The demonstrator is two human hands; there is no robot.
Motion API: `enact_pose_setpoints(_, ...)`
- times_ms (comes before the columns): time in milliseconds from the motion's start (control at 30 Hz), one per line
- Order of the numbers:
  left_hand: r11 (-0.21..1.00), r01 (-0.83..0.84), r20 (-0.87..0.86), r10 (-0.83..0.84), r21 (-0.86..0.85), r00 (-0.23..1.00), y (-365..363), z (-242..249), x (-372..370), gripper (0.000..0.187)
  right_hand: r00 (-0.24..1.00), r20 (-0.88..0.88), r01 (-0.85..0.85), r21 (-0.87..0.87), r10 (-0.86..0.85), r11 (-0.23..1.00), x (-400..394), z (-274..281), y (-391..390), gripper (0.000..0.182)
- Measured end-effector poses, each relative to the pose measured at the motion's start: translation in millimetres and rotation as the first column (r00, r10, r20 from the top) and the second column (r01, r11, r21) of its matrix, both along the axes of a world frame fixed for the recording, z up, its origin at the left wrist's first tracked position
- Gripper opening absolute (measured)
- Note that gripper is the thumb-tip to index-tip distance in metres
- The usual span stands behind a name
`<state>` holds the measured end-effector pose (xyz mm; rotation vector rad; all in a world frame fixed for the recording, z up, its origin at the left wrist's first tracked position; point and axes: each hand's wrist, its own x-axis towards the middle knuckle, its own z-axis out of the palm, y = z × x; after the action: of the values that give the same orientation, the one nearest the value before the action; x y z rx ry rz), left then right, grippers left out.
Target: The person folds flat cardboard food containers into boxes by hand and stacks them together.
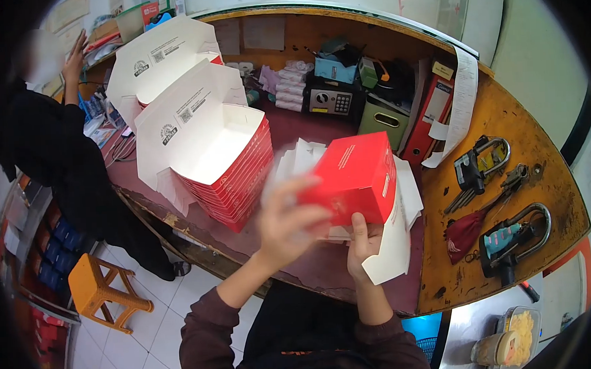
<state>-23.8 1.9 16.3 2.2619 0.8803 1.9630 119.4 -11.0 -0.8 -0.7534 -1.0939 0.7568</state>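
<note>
Head view, from just above the person at work: over a desk with a scuffed maroon top, two bare hands emerge from dark brown sleeves around a red carton. It is smooth folded card, box-shaped and crisp-edged, tilted, with small pale print. The right hand clamps it from the near side, thumb flat against the red face, beside a hanging white flap. The left hand is at the carton's left end, fingers seemingly apart.

Just left, a stack of nested cartons stands open, white inside, ridged red outside, its wide angular lid stamped with a dark logo and square code. Another white lid rises behind. To the right, worn, chipped wood holds two metal padlocks with U-shaped shackles and a limp maroon pouch. A long paper strip curls down near a red binder. An orange plastic stool sits on white tiles.

Motion blurs the left hand; I cannot tell whether it grips the carton. The right hand's other fingers are mostly hidden. White card behind the carton is partly covered. At far left, a co-worker in black has a blurred face. Dark curved edges cut off the corners, and the lid's smaller lettering is unreadable.
</note>
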Motion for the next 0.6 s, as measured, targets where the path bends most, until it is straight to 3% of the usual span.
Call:
enact_pose_setpoints(67, 0.999, 0.022, 0.04, -0.024, 0.04, 0.999, 2.8, 2.3, 3.3, 0.03, 0.969, -0.186, -0.143, 0.105, 0.16, 0.984, -7.1, 8.2, -3.2, 0.04)
enact_pose_setpoints(100, 1.0, 0.024, 0.04, -0.024, -0.001, 0.999, 4.4, 1.2, 2.4, 0.029, 0.97, -0.186, -0.142, 0.105, 0.16, 0.984, -5.2, 6.2, -1.7, 0.04)
enact_pose_setpoints(167, 0.999, 0.024, 0.04, -0.022, -0.043, 0.999, 6.7, -1.4, 1.6, 0.027, 0.936, -0.297, -0.218, -0.059, 0.191, 0.974, -1.9, 2.7, 1.0, 0.033)
enact_pose_setpoints(267, 0.998, -0.001, -0.006, 0.001, 0.062, 1.0, 11.2, -5.3, 0.7, 0.029, 0.898, -0.39, -0.228, -0.017, 0.204, 0.973, -7.3, 12.7, -1.8, 0.029)
enact_pose_setpoints(333, 0.979, 0.009, -0.062, 0.004, 0.205, 0.998, 15.8, -6.3, -2.0, 0.035, 0.902, -0.399, -0.186, -0.015, 0.165, 0.982, -13.0, 18.8, -3.5, 0.029)
enact_pose_setpoints(600, 0.972, 0.061, -0.295, 0.009, 0.226, 0.955, 18.0, 0.1, -17.7, 0.041, 0.905, -0.397, -0.149, 0.041, 0.153, 0.988, -12.2, 15.2, -1.2, 0.031)
